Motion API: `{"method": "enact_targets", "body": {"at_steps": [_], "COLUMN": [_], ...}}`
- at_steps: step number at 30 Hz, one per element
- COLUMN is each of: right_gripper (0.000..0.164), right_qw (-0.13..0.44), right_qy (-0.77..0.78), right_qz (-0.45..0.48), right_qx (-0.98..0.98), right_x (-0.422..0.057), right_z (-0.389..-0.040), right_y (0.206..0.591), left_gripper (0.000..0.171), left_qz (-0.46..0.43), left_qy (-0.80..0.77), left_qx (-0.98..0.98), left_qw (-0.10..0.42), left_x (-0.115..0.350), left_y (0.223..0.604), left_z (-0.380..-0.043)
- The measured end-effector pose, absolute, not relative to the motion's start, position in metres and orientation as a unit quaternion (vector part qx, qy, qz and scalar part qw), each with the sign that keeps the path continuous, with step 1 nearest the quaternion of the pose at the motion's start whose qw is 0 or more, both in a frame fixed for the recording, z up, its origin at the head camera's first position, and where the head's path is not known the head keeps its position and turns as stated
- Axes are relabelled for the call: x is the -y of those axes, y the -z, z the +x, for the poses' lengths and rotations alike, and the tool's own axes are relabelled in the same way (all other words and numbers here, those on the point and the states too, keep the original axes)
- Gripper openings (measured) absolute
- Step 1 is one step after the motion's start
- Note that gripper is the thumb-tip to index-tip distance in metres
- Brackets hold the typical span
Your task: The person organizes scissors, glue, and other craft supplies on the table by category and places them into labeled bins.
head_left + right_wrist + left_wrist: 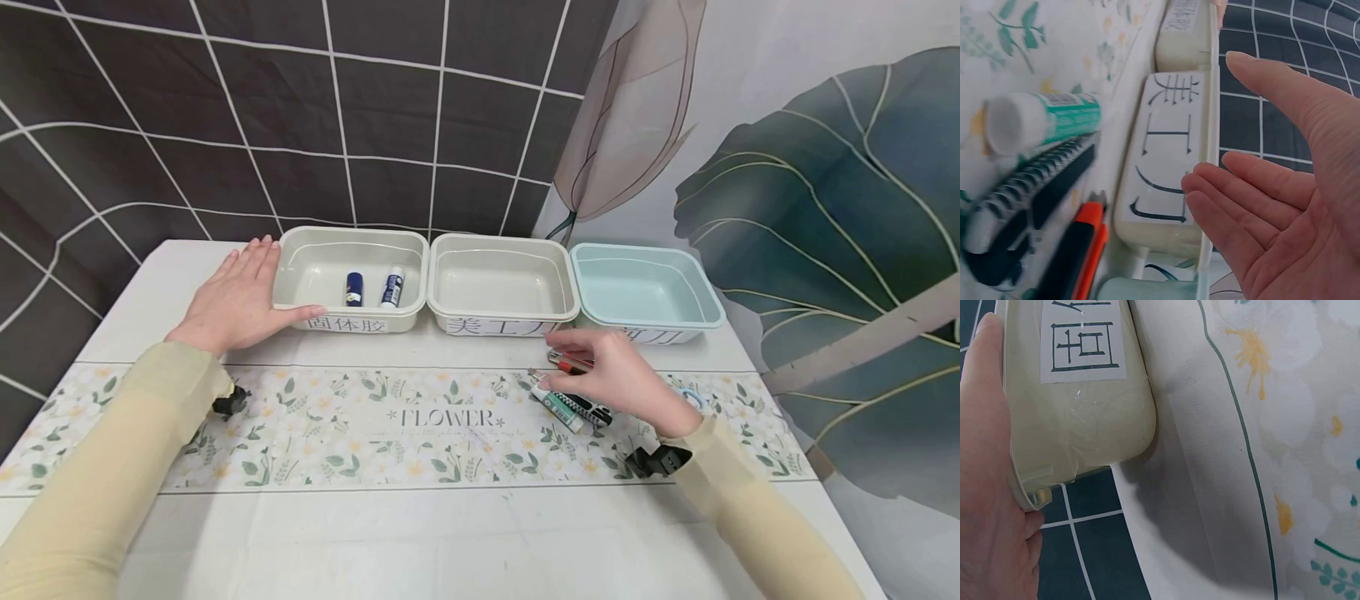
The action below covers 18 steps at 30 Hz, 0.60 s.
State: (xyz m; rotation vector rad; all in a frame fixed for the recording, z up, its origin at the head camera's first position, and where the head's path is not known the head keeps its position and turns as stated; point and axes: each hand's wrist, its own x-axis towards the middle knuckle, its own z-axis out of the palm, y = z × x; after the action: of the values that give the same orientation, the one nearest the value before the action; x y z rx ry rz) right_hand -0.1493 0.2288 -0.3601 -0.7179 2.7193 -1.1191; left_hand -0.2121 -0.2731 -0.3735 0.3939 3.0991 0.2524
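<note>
Pale yellow long sleeves (101, 475) are worn on both arms, lightly creased, plain. Small, blocky black devices (660, 461) are worn by the cuffs (693, 454), one left, one right.

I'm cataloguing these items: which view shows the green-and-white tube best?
The right wrist view: the green-and-white tube appears large and unobstructed, though blurred. The head view shows it small, by the right hand; the left wrist view doesn't show it.

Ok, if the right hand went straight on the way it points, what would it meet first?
The right hand would probably meet the middle bin first, at its front side, though height against the rim is unclear.
</note>
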Motion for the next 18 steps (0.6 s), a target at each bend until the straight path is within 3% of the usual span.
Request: {"method": "enact_targets", "body": {"at_steps": [13,18], "right_gripper": [0.067,0.061], "right_qw": [0.076,0.091], "right_qy": [0.357,0.342], "right_qz": [-0.229,-0.212], "right_qx": [-0.903,-0.911], "right_x": [-0.237,-0.239], "right_z": [-0.133,-0.126], "right_y": [0.376,0.383], "left_gripper": [0.123,0.123], "left_qz": [0.125,0.126], "left_qy": [-0.079,-0.080], "left_qx": [-0.989,-0.989], "left_qw": [0.004,0.007], "left_x": [0.274,0.274], "left_y": [0.375,0.374], "left_z": [-0.213,-0.213]}}
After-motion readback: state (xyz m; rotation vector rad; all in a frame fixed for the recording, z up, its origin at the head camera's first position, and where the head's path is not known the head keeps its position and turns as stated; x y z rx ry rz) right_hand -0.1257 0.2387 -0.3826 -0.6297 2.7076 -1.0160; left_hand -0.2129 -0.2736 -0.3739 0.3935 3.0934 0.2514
